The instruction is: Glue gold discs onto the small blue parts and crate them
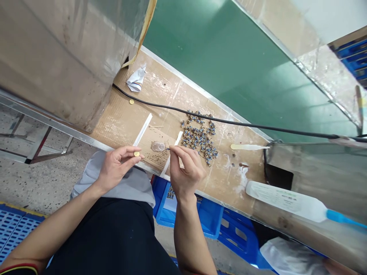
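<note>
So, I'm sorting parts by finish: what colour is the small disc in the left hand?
The disc is brassy gold, seen best in the head view.

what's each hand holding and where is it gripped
The left hand pinches a small gold disc by its edge, between thumb and fingertip. The right hand has a fingertip grip on a thin stick, with only its tip showing.

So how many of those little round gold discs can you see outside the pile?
2. The held disc sits between fingertips of the left hand; the loose disc lies alone on the cardboard near the black cable. More may hide in the pile.
</note>
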A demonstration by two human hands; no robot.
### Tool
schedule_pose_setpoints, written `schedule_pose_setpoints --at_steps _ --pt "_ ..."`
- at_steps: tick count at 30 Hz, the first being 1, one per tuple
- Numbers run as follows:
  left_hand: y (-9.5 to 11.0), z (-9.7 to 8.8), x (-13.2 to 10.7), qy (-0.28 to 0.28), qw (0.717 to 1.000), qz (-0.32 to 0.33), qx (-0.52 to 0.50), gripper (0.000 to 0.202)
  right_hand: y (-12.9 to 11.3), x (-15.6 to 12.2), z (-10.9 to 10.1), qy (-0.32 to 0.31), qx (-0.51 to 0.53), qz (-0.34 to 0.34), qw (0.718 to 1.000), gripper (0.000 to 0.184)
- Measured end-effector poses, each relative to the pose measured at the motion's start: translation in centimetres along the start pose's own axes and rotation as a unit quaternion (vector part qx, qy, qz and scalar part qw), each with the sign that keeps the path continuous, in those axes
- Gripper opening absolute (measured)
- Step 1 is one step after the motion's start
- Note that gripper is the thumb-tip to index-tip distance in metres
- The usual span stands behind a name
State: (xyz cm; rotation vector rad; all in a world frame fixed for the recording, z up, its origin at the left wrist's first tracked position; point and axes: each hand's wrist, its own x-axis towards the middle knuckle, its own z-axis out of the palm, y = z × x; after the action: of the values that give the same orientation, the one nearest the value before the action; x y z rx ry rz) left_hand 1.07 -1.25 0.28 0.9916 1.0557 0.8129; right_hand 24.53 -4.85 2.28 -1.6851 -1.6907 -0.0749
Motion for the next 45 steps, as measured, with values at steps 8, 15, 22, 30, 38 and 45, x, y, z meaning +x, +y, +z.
schedule_pose_setpoints --at_steps 8,15,22,30,38,45 --pt "1.1 0.7 -1.2 0.004 0.998 0.038 0.055 0.026 -0.5 0.0 -0.9 0.046 0.029 0.013 0.998 0.019" --pt "2.1 2.3 -1.9 0.009 0.974 0.165 0.156 0.021 -5.1 -1.2 -2.2 0.038 0.174 0.038 0.983 0.033" --pt "2.6 2.9 -2.1 0.018 0.939 0.277 0.205 0.024 -6.0 -1.5 -1.7 0.023 0.192 0.027 0.981 0.037" --pt "2.7 2.8 -2.2 0.018 0.927 0.3 0.224 0.02 -6.0 -1.5 -2.0 0.005 0.204 0.018 0.979 0.038" --pt "2.8 2.8 -2.5 0.02 0.927 0.297 0.228 0.022 -6.1 -1.5 -2.0 -0.004 0.21 0.016 0.978 0.041" --pt "2.6 2.8 -2.5 0.017 0.925 0.294 0.239 0.022 -6.2 -1.5 -2.0 -0.001 0.211 0.012 0.977 0.04"
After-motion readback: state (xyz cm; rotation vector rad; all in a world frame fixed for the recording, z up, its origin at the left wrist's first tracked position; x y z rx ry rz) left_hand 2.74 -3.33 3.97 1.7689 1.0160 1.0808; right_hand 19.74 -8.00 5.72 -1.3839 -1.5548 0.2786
